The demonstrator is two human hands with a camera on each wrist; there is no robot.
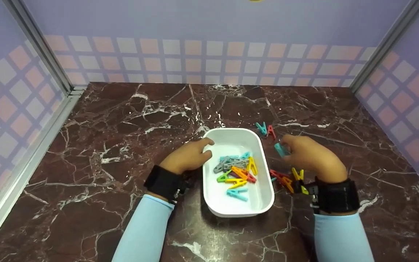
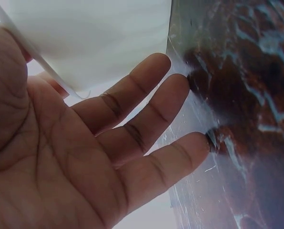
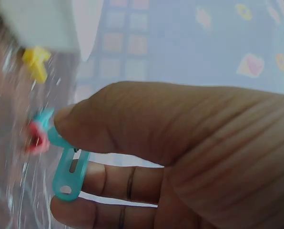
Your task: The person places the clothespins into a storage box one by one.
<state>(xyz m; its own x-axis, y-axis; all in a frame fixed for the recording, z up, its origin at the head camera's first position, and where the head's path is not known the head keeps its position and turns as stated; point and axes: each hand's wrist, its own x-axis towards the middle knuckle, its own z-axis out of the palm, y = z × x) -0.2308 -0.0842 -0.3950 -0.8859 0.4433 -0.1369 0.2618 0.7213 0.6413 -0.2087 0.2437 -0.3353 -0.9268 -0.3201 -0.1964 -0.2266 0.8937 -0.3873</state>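
Tub, running lengthwise forward, is lying left of the peg my right hand is pinching; my left hand, loosely spread, is touching its rim.

Lilac walls with pink and white squares line the marbled brown bench's far and side edges.

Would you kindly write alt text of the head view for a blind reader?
A person's right hand has a teal clothespin in its grip beside a white tub of colourful clothespins, while the left hand holds the tub's left side. More clothespins lie on the dark marbled table to the right.
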